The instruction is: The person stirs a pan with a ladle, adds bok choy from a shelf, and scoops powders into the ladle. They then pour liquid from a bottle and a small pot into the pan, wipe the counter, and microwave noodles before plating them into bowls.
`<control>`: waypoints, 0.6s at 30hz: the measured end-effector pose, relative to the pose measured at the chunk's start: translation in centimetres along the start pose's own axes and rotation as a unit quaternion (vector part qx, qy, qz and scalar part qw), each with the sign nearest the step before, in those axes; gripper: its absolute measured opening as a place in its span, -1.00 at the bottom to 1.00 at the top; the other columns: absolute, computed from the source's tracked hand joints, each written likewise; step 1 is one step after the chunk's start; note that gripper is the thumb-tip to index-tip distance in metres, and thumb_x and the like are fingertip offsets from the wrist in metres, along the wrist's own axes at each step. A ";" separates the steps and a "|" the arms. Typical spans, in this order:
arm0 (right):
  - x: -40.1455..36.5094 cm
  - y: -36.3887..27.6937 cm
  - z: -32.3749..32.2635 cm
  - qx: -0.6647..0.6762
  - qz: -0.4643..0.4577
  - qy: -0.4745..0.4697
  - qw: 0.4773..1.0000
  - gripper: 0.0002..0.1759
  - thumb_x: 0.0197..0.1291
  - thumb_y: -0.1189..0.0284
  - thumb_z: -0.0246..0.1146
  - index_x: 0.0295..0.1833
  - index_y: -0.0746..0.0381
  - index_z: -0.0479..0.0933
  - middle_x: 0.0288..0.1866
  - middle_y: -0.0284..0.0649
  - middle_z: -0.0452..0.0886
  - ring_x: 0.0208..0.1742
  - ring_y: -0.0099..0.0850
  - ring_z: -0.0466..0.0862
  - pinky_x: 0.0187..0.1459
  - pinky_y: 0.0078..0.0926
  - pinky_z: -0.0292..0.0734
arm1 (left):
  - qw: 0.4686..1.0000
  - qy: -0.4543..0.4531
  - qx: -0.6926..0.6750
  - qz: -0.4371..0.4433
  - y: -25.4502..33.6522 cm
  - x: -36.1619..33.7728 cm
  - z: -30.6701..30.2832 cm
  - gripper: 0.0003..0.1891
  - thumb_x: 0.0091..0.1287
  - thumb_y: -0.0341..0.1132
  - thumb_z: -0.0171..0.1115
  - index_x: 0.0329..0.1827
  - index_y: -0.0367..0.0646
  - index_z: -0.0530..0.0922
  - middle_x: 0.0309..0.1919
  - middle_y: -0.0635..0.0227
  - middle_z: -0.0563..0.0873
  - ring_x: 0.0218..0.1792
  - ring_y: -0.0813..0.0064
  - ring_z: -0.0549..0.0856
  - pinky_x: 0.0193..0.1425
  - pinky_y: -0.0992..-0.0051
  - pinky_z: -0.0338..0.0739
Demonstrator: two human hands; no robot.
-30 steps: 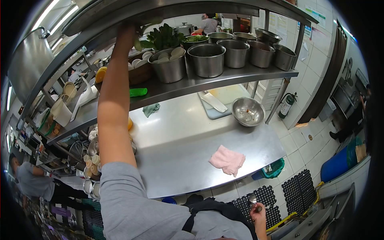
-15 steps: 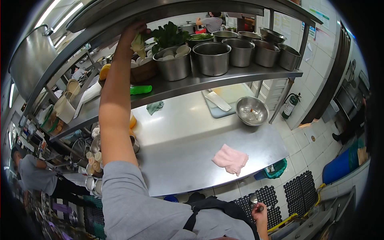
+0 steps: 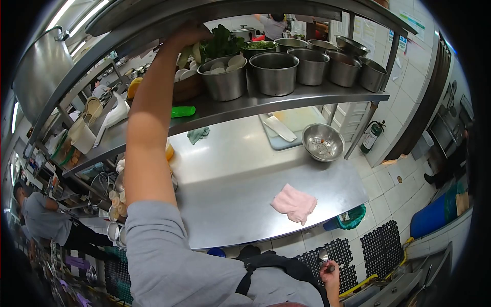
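My left hand (image 3: 192,37) reaches up to the raised shelf, closed around something at the leafy greens (image 3: 221,42); its fingers are partly hidden, so what they hold is unclear. Just below it are a pot of eggs (image 3: 224,77) and a brown bowl (image 3: 188,88) of more eggs. My right hand (image 3: 330,273), low at the right of my body, is closed on the handle of a metal utensil (image 3: 323,255). A pink cloth (image 3: 294,203) lies on the steel table (image 3: 230,204).
Steel pots (image 3: 274,74) line the shelf (image 3: 286,98). A knife (image 3: 280,128) rests on a cutting board (image 3: 302,120) beside a metal bowl (image 3: 323,142). A green cloth (image 3: 198,134) lies further left. A co-worker (image 3: 43,217) stands at the far left.
My left hand has moved right, nearer the leafy greens. The pale leafy piece under it is now less visible. My right hand has barely moved. The co-worker in the background has shifted.
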State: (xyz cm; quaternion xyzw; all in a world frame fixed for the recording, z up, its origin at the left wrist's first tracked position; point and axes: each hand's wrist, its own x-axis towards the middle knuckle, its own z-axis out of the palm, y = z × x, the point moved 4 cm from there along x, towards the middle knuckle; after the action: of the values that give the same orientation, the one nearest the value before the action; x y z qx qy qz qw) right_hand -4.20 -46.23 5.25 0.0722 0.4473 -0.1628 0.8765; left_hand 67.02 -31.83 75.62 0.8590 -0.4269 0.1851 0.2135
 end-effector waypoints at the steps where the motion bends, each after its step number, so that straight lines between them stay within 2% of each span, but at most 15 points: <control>1: -0.8 0.3 0.7 0.001 -0.005 0.003 1.000 -0.89 0.04 0.49 0.23 -0.46 0.21 0.44 -0.57 -0.29 0.54 -0.57 -0.49 0.58 -0.55 -0.62 0.55 | 0.995 -0.026 -0.093 -0.035 -0.9 0.6 0.9 -0.49 -0.06 -0.05 0.51 -0.17 -0.29 0.66 -0.20 0.12 0.74 -0.19 0.25 0.71 -0.07 0.29 0.58; 2: -1.3 0.6 1.0 0.004 -0.010 0.007 1.000 -0.89 0.05 0.49 0.23 -0.46 0.21 0.43 -0.57 -0.29 0.54 -0.57 -0.49 0.58 -0.55 -0.62 0.55 | 0.995 -0.027 -0.092 -0.034 -1.1 0.6 1.9 -0.49 -0.06 -0.05 0.51 -0.17 -0.29 0.66 -0.20 0.12 0.74 -0.19 0.25 0.71 -0.07 0.29 0.58; 4: -0.5 0.4 -0.3 0.001 -0.009 0.015 1.000 -0.89 0.03 0.47 0.24 -0.47 0.18 0.45 -0.59 -0.32 0.54 -0.57 -0.50 0.59 -0.56 -0.62 0.55 | 0.980 0.134 0.140 -0.043 -1.3 0.6 2.5 -0.52 -0.05 -0.03 0.50 -0.23 -0.27 0.68 -0.26 0.13 0.75 -0.25 0.27 0.72 -0.08 0.31 0.58; 5: -0.5 0.5 -0.5 -0.007 -0.008 0.025 1.000 -0.90 0.01 0.46 0.26 -0.47 0.15 0.47 -0.61 -0.36 0.54 -0.57 -0.51 0.60 -0.57 -0.61 0.54 | 0.981 0.133 0.139 -0.040 -0.6 0.5 2.4 -0.52 -0.05 -0.03 0.50 -0.23 -0.27 0.68 -0.26 0.13 0.75 -0.25 0.27 0.72 -0.08 0.31 0.58; 7: -0.5 0.5 -0.7 -0.004 -0.014 0.032 0.999 -0.89 0.02 0.46 0.25 -0.49 0.14 0.46 -0.61 -0.36 0.54 -0.58 -0.51 0.60 -0.58 -0.61 0.53 | 0.983 -0.076 0.143 -0.085 0.1 0.5 3.2 -0.50 -0.02 0.01 0.48 -0.23 -0.29 0.69 -0.35 0.17 0.77 -0.28 0.26 0.74 -0.08 0.31 0.59; 11: 0.0 0.4 -1.5 -0.002 -0.017 0.031 0.999 -0.89 0.02 0.45 0.24 -0.49 0.14 0.46 -0.62 -0.37 0.52 -0.58 -0.51 0.59 -0.59 -0.62 0.51 | 0.990 -0.110 0.081 -0.016 -2.3 1.6 3.2 -0.49 0.00 0.04 0.46 -0.22 -0.27 0.69 -0.40 0.18 0.77 -0.31 0.24 0.75 -0.08 0.31 0.59; 13: 0.3 0.3 -1.9 0.007 -0.017 0.034 0.999 -0.89 0.03 0.45 0.24 -0.49 0.14 0.46 -0.62 -0.37 0.52 -0.58 -0.51 0.59 -0.59 -0.61 0.51 | 0.999 -0.011 -0.029 -0.035 -3.2 1.4 2.4 -0.51 0.01 0.01 0.44 -0.17 -0.24 0.69 -0.32 0.13 0.76 -0.24 0.19 0.74 -0.07 0.30 0.58; 14: 0.3 0.3 -2.0 0.016 -0.016 0.037 0.999 -0.90 0.03 0.45 0.23 -0.48 0.14 0.46 -0.61 -0.37 0.52 -0.58 -0.51 0.59 -0.59 -0.61 0.51 | 0.999 -0.011 -0.029 -0.036 -2.9 1.1 2.3 -0.51 0.01 0.01 0.44 -0.17 -0.24 0.69 -0.32 0.13 0.76 -0.24 0.19 0.74 -0.07 0.30 0.58; 16: 0.4 0.2 -2.2 0.015 -0.010 0.034 0.999 -0.90 0.03 0.45 0.23 -0.47 0.14 0.46 -0.61 -0.36 0.53 -0.57 -0.51 0.59 -0.59 -0.61 0.52 | 0.996 0.065 0.055 -0.031 -2.3 0.4 1.2 -0.52 0.03 -0.03 0.42 -0.13 -0.24 0.67 -0.24 0.10 0.75 -0.18 0.22 0.73 -0.06 0.31 0.58; 17: 0.3 0.2 -2.1 0.015 -0.004 0.029 0.999 -0.91 0.04 0.45 0.23 -0.46 0.14 0.46 -0.60 -0.36 0.53 -0.57 -0.51 0.60 -0.59 -0.61 0.52 | 0.996 0.065 0.055 -0.031 -2.7 0.6 1.3 -0.52 0.03 -0.03 0.42 -0.13 -0.24 0.67 -0.24 0.10 0.75 -0.18 0.22 0.73 -0.06 0.31 0.58; 18: 0.3 0.2 -2.0 0.014 -0.003 0.030 0.999 -0.91 0.04 0.45 0.23 -0.46 0.14 0.46 -0.60 -0.36 0.53 -0.57 -0.51 0.60 -0.59 -0.61 0.52 | 0.995 0.092 0.032 0.012 -2.8 0.7 1.0 -0.54 0.09 -0.08 0.37 -0.08 -0.27 0.65 -0.25 0.14 0.76 -0.25 0.29 0.72 -0.11 0.36 0.57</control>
State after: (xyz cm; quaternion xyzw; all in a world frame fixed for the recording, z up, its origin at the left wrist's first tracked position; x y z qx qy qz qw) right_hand -5.46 -45.54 3.84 0.0881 0.4710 -0.1701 0.8611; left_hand 69.85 -31.32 74.51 0.8394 -0.4100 0.2790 0.2221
